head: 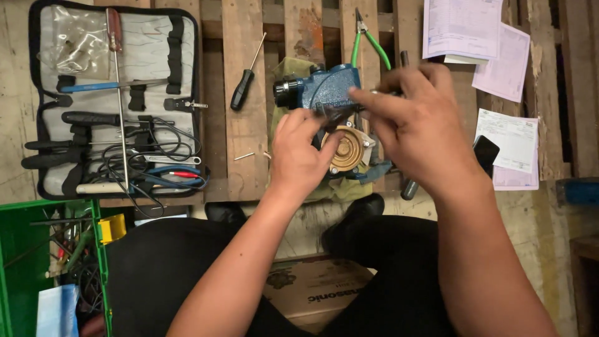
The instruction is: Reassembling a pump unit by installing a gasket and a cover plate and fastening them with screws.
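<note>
At the far left of the frame I see an open grey tool roll (156, 43) lying on a wooden pallet (246, 134), its loops full of drivers, pliers and dark wire, with a green crate (47, 209) below it, cut off at the lower left corner. Right of the roll a black-handled screwdriver (243, 87) lies loose. At centre my left hand (299, 153) pinches the underside of the blue pump body (327, 87), fingers curled in close; a brass-coloured disc (345, 150) shows just beneath. My right hand (418, 122) grips the pump's right end and hides that side entirely. Green-handled pliers (368, 40) lie behind. Paper sheets (505, 62) fill the upper right, a dark phone (485, 153) half covered by my wrist.
</note>
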